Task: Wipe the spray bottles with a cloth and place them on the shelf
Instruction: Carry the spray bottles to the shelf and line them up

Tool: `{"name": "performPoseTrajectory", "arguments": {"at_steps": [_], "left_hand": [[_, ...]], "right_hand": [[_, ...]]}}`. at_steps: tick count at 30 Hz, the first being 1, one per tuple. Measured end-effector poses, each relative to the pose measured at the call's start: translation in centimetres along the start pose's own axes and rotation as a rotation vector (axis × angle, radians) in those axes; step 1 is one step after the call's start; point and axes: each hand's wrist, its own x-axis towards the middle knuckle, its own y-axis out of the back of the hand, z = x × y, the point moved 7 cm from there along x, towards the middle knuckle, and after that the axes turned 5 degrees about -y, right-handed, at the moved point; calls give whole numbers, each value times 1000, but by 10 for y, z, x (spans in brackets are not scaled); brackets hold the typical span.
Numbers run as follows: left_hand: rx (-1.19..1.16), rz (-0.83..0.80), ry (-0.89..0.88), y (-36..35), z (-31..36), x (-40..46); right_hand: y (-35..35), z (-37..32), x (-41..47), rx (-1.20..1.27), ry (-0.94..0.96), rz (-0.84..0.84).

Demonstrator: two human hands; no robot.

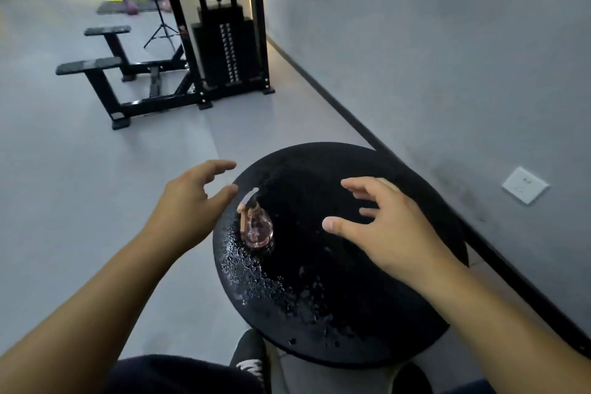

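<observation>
**Both hands empty, closing on one bottle from either side**

Landmark: round black table top (367,313), matte and wet with droplets, most of them on its left and near parts.

- Small clear pink-tinted spray bottle (257,230) with a pale trigger head stands on the table's left part, close to the left rim. It looks upright, so its long axis is roughly vertical and runs almost along the camera line. The trigger/nozzle end is blurred; it seems to point away, toward the far left rim.
- Left hand (188,205) hovers just off the table's left rim, fingers spread and loosely curved, thumb toward the bottle. It holds nothing. The bottle lies to its right and slightly nearer the person, close but not touching.
- Right hand (387,227) hovers over the table's middle, fingers splayed, thumb out to the left. It holds nothing. The bottle lies to its left, clearly apart.
- The left hand is the nearer one; my guess is it takes the bottle by the body.

No cloth and no shelf in view, so wiping hasn't visibly started. The bottle is probably wet too; expect a slippery grip.

Beyond the table: grey floor, black weight-stack machine (224,51) by the grey wall.
</observation>
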Motion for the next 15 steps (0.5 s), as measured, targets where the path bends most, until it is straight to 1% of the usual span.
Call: {"name": "performPoseTrajectory", "arguments": {"at_steps": [4,8,15], "left_hand": [[40,-42,68,-22,-34,23],[60,-124,104,-52,-64,39],[0,-273,131,-99,-98,43]], "right_hand": [[-29,6,26,34,-10,-34],[-51,15,48,40,-23,-62],[-70,26,69,15,-62,-117]]}}
